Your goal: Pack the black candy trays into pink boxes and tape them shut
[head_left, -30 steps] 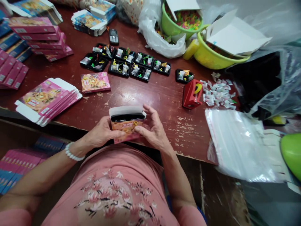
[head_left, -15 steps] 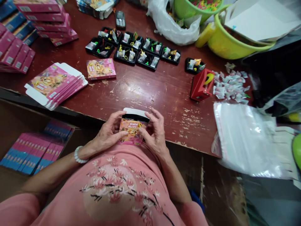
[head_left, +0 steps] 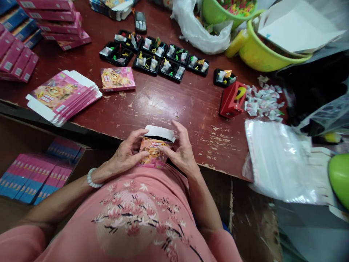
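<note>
A small pink printed box point(head_left: 154, 151) is held at the table's front edge, against my shirt. Its far end is unsealed, with a white flap standing out and a dark tray edge just inside the opening. My left hand point(head_left: 128, 153) grips the box's left side, thumb lying over the printed face. On the other side my right hand point(head_left: 181, 149) has its thumb on the face near the opening, and its index finger is raised beside the flap. The right hand's lower fingers are hidden behind the box.
Flat pink cartons point(head_left: 62, 92) lie stacked left, beside a closed pink box point(head_left: 117, 79). Several black trays point(head_left: 147, 62) with small packets stand behind. To the right are a red tape dispenser point(head_left: 231, 100), small sachets point(head_left: 263, 102), clear plastic bags point(head_left: 278, 160) and a yellow basin point(head_left: 261, 60).
The dark tray has gone deeper into the box, so less of it shows at the opening. My right index finger has lifted away from the flap's corner.
</note>
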{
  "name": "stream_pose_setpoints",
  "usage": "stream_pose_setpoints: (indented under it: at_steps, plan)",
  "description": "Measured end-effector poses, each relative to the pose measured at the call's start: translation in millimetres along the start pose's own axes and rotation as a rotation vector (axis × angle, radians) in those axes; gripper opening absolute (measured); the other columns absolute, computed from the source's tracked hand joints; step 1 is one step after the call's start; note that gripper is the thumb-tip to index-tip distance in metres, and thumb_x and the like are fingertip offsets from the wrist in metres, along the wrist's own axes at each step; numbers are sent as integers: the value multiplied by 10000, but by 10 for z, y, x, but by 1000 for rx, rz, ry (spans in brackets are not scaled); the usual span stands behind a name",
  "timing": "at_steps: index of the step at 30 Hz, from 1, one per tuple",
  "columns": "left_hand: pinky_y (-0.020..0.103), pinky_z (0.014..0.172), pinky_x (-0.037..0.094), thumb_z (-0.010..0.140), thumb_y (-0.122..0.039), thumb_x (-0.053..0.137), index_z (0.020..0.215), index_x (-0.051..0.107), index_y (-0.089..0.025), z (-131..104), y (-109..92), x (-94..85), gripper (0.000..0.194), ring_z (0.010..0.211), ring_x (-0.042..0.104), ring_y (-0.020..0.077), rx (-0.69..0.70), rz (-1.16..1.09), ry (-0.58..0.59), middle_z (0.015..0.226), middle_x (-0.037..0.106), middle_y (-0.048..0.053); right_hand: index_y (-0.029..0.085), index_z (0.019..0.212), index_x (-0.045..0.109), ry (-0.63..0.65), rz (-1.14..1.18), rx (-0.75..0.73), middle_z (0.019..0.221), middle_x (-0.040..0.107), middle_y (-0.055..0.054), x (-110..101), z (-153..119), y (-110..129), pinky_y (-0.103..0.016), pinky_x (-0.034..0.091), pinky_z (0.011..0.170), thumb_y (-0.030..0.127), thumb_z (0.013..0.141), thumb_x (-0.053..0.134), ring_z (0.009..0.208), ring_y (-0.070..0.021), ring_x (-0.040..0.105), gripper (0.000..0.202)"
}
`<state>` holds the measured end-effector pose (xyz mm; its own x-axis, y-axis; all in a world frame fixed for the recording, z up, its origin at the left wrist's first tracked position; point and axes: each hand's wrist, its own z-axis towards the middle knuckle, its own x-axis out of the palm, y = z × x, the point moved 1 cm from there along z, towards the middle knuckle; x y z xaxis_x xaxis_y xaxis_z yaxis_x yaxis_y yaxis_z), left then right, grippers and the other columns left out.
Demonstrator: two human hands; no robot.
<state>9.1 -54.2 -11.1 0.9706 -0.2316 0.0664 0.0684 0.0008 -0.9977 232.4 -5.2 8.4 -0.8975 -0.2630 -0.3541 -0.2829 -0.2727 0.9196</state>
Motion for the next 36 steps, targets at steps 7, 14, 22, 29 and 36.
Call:
stream_pose_setpoints:
  at_steps: [7,14,22,29,36]
  plan:
    - [302,863,639,843,-210,810,1349,538,-297,-67,70,-16,581,1061,740,195,-51,23,-115,1236,693,62,315,1249,624,-325,480,252,1233,697,-39,375,-340,-200,-361,567,1017,340,864,807,1114,-190,687,427]
    - [234,768,560,905,-262,745,908,725,-194,89,-136,-148,71,878,678,132,64,327,-140,967,703,27,272,1044,795,-172,218,116,1175,720,-59,159,-197,-99,-368,534,1002,327,940,706,1104,-201,678,148]
    - [231,689,603,759,-217,884,1099,664,-231,164,-127,-59,405,732,709,115,69,-13,-289,854,745,-29,305,1143,712,-122,387,216,947,697,-3,69,-79,-77,-331,586,795,408,837,814,841,-175,666,338]
    - [301,872,619,831,-299,839,930,780,-199,131,-140,-159,153,984,736,179,58,217,-147,1072,778,68,245,899,766,52,158,57,1065,721,-74,-108,-63,20,-407,562,900,432,900,756,988,-226,682,187]
    - [253,685,577,863,-402,799,950,763,-178,241,-334,-193,243,791,696,155,-161,182,-4,945,769,59,219,863,768,112,158,226,815,699,-19,-120,70,65,-291,504,656,360,803,827,724,-160,620,164]
